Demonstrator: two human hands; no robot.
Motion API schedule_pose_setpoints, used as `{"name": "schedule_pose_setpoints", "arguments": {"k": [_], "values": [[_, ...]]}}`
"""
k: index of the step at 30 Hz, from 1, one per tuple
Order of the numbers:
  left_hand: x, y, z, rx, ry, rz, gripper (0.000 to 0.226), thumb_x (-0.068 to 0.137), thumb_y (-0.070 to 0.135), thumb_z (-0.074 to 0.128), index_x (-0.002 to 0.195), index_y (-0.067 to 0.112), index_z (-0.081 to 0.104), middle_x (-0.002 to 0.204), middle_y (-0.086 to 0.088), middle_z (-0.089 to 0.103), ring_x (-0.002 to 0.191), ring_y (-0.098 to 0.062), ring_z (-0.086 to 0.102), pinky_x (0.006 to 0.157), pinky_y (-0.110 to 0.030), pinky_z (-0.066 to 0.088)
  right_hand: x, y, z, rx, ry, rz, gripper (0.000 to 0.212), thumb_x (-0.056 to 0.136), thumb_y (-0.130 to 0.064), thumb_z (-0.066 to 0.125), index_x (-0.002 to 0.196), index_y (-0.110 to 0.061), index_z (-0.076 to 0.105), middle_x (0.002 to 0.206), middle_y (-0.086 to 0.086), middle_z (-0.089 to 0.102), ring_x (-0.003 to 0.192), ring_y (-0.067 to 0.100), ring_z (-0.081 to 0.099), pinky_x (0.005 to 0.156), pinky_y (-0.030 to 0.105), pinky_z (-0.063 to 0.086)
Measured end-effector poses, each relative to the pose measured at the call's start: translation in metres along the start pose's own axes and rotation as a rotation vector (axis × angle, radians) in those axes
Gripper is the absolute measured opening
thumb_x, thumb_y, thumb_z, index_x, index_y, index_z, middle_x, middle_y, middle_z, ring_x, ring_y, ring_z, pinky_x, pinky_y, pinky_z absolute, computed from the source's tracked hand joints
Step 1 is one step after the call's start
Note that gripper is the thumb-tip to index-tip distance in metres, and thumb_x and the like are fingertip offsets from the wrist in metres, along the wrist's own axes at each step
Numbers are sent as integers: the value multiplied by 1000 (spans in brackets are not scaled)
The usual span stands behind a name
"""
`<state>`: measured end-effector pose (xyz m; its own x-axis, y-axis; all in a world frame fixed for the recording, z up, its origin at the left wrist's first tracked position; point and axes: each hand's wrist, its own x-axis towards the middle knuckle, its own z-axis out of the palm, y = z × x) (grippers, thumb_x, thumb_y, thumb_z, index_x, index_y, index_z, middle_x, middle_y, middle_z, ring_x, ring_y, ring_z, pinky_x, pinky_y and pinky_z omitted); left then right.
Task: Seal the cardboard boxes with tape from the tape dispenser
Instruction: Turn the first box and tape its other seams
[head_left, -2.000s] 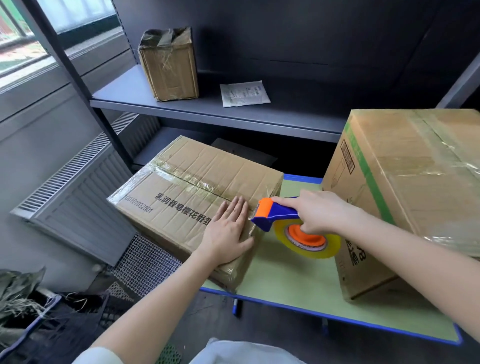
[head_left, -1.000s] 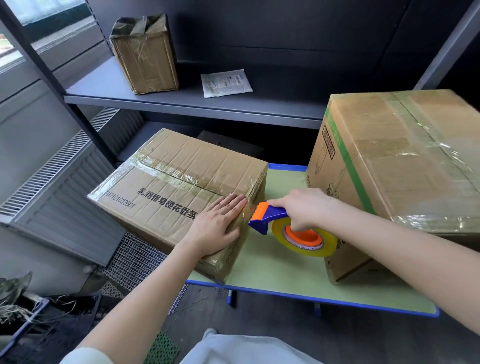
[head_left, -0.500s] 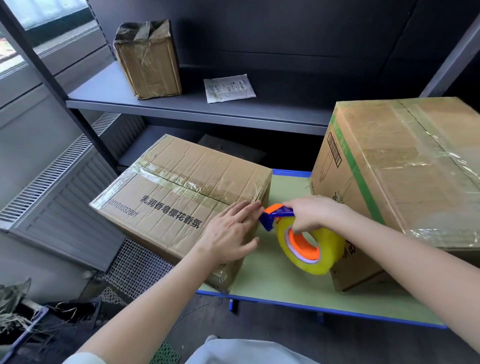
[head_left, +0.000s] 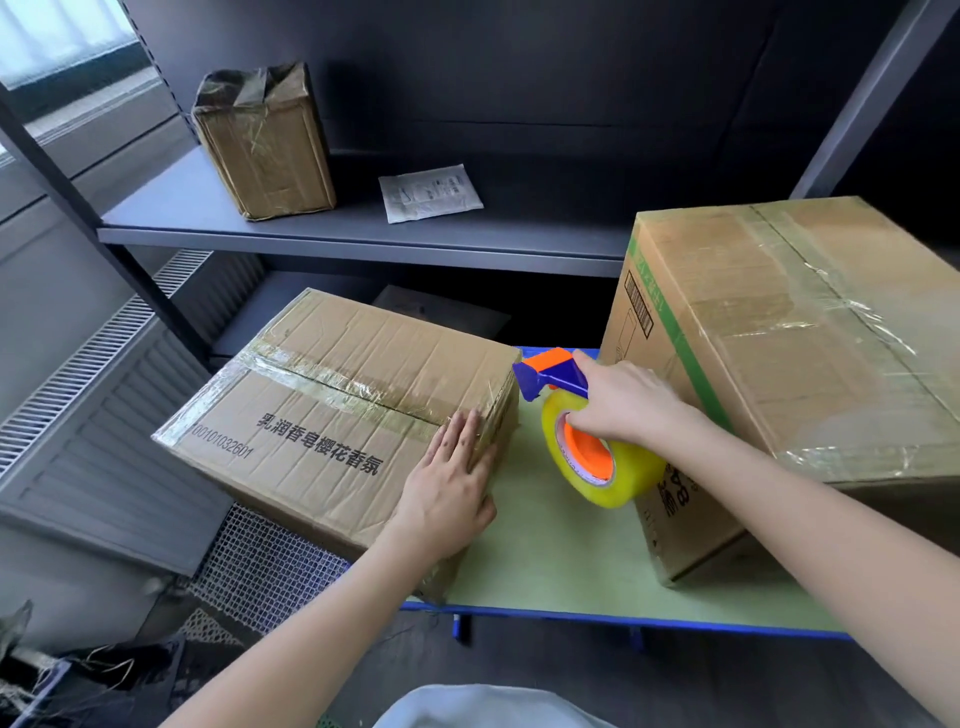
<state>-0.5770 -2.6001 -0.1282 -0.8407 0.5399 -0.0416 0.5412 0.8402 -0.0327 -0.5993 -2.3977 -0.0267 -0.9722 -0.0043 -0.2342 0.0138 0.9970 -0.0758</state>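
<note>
The tape dispenser (head_left: 587, 457) hangs in the right grip (head_left: 623, 400), in the gap between two cardboard boxes and above the green bench (head_left: 545, 561). Its yellow roll with the orange core sits below the knuckles. Its blue and orange head points left, just beside the top right corner of the left box (head_left: 332, 415); whether the head touches that corner cannot be told. The left box lies on the bench's left end with printed characters across its top and a strip of clear tape (head_left: 337, 376) along its centre seam. The left grip (head_left: 452, 493) lies on this box near its right edge. The large box (head_left: 779, 338) stands just right of the dispenser, close behind the right wrist, with a green stripe and tape over its top, and it narrows the gap the dispenser sits in. Behind, a grey shelf (head_left: 208, 218) carries a small taped box (head_left: 265, 140) and a white packet (head_left: 428, 192). A radiator (head_left: 104, 441) and a mesh grate (head_left: 260, 566) lie to the lower left. The left grip is spread flat, fingers straight and together, fingertips on the tape strip and thumb at the box's right edge. The right grip is curled tight round the dispenser's handle.
</note>
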Motion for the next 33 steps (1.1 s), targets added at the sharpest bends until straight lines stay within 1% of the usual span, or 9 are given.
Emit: {"name": "schedule_pose_setpoints", "arguments": {"k": [3, 5, 9, 12, 17, 21, 24, 28, 33], "values": [[0, 4, 3, 3, -47, 15, 57, 88, 46, 37, 135, 16, 50, 154, -20, -12, 144, -34, -7, 118, -38, -5, -3, -6, -4, -5, 61, -1, 84, 87, -44, 55, 152, -23, 5, 115, 19, 51, 104, 35, 53, 72, 33, 40], [-1, -1, -1, -130, -10, 52, 63, 85, 55, 24, 127, 23, 59, 150, -11, -20, 144, -28, -13, 116, -33, -11, -5, -13, -6, -6, 89, -6, 85, 87, -46, 56, 152, -25, 5, 122, 20, 47, 109, 36, 52, 76, 34, 42], [-6, -25, -17, -639, 16, 13, 45, 98, 27, 45, 142, 24, 40, 150, 8, 10, 143, -7, 5, 109, -12, 2, -5, -26, -4, 21, 141, -33, 86, 87, -50, 57, 151, -25, 6, 124, 19, 46, 110, 34, 52, 75, 32, 42], [-12, -50, -23, -615, 80, -114, 48, 96, 7, 41, 143, 13, 37, 151, -4, 31, 143, -15, 20, 112, -17, 10, -5, -38, -3, 27, 167, -43, 86, 88, -51, 56, 151, -25, 4, 124, 19, 45, 110, 33, 51, 75, 31, 42], [-28, -88, -13, -328, -62, -183, 46, 99, 21, 36, 144, 31, 33, 157, -2, 14, 146, -26, 5, 117, -47, 0, -5, -64, -8, 21, 276, -55, 79, 89, -52, 47, 151, -28, 3, 117, 18, 44, 103, 33, 48, 78, 35, 41], [-33, -96, -9, -295, -117, -111, 48, 100, 36, 35, 147, 35, 23, 158, 1, 7, 146, -22, 0, 117, -45, -1, 0, -90, -5, -59, 392, -78, 73, 91, -54, 35, 151, -27, 4, 110, 17, 43, 97, 32, 46, 81, 38, 38], [-36, -108, -7, -326, -79, -106, 51, 99, 36, 31, 148, 25, 22, 158, 0, 10, 145, -18, 9, 118, -37, 7, 11, -109, 9, -134, 564, -112, 67, 85, -48, 27, 147, -23, 31, 88, 17, 49, 74, 31, 48, 64, 36, 34], [-45, -125, -1, -338, -40, -188, 56, 98, 38, 41, 149, 20, 25, 158, -3, 12, 146, -18, 8, 118, -29, 7, 23, -133, 37, -215, 680, -214, 65, 74, -46, 62, 133, -22, 54, 71, 14, 51, 61, 27, 48, 56, 32, 38], [-63, -149, -6, -236, -92, -278, 104, 61, 76, 1, 149, 25, 24, 158, 2, 13, 146, -18, 6, 115, -45, -5, 27, -161, 63, -247, 548, -226, 86, 53, -44, 86, 131, -31, 55, 75, 14, 55, 65, 28, 50, 59, 35, 38]]}}
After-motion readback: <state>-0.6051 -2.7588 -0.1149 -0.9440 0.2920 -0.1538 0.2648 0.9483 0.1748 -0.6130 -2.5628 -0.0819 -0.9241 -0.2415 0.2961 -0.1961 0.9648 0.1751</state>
